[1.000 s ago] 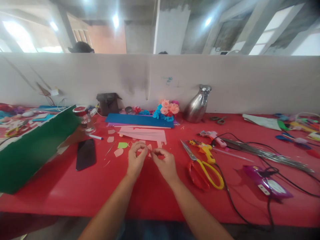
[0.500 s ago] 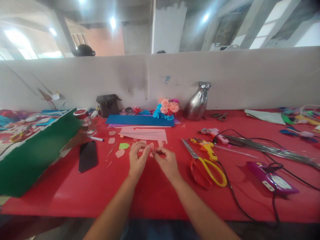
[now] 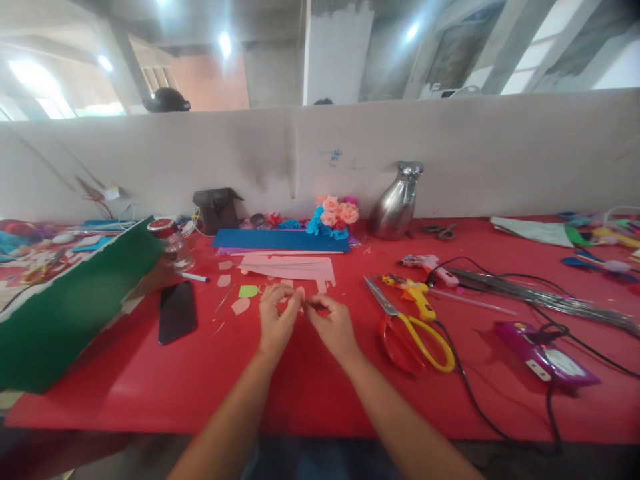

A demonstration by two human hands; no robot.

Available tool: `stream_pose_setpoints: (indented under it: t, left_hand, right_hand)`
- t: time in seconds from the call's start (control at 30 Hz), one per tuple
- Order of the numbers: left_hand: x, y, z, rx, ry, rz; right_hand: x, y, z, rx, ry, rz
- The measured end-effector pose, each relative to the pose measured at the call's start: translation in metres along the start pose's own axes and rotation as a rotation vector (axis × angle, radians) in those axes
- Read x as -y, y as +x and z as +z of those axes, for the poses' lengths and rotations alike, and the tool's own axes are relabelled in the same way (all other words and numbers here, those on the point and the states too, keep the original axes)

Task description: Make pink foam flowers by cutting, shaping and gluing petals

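Between my two hands is a small pink petal-shaped piece (image 3: pixel 301 293), mostly covered by the fingers. My left hand (image 3: pixel 276 316) pinches it from the left with thumb and forefinger. From the right, my right hand (image 3: pixel 333 324) closes its fingertips on its lower edge. Beyond the hands lies a pink sheet (image 3: pixel 290 267) with pencil lines. A green cut piece (image 3: pixel 248 291) and a pink cut petal (image 3: pixel 241 306) rest left of my left hand, among thin scraps. Farther back, peach and blue flowers (image 3: pixel 333 217) sit by a stack of blue sheets (image 3: pixel 280 241).
To the right lie scissors with yellow handles (image 3: pixel 425 340), a yellow glue gun (image 3: pixel 417 297), a pink glue gun (image 3: pixel 435 269), wires (image 3: pixel 540 297) and a purple power strip (image 3: pixel 547 357) with cords. A phone (image 3: pixel 177 312), jar (image 3: pixel 171 245) and green board (image 3: pixel 75 313) stand left. A steel jug (image 3: pixel 397 203) stands behind.
The pink piece has turned slightly and dropped a little between the fingertips. Both hands stay in nearly the same place; the view has shifted very slightly.
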State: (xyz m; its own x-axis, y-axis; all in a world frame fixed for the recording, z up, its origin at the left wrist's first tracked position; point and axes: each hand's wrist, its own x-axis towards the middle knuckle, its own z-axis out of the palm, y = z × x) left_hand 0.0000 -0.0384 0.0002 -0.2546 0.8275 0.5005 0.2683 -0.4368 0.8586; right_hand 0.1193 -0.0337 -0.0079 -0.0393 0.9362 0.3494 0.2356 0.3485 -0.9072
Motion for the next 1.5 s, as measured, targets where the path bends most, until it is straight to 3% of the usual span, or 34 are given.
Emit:
stream_pose_setpoints:
  t: [0.4,0.63,0.97,1.03,1.17,1.23,1.37,1.5]
  left_hand:
    - [0.007,0.000,0.000,-0.019,-0.054,-0.112]
    - [0.014,0.002,0.006,0.147,-0.290,-0.419]
    - [0.023,0.011,-0.002,-0.056,-0.712,-0.642]
    - [0.023,0.010,-0.002,-0.019,-0.684,-0.672]
    - [0.020,0.003,0.004,0.220,-0.557,-0.667]
    - [0.019,0.001,0.006,0.281,-0.523,-0.630]
    - [0.021,0.001,0.005,0.279,-0.551,-0.611]
    - [0.025,0.003,0.004,0.266,-0.659,-0.674]
  right_hand:
    - [0.000,0.001,-0.001,-0.003,0.059,0.109]
    - [-0.005,0.002,-0.002,0.019,0.184,0.176]
    - [-0.013,0.006,-0.003,-0.105,0.196,0.190]
    - [-0.014,0.006,-0.002,-0.111,0.207,0.189]
    - [-0.012,0.005,-0.002,-0.073,0.272,0.212]
    - [-0.010,0.005,-0.002,-0.048,0.295,0.219]
    - [-0.008,0.005,-0.001,-0.045,0.309,0.184]
    - [-0.008,0.005,-0.001,-0.014,0.371,0.181]
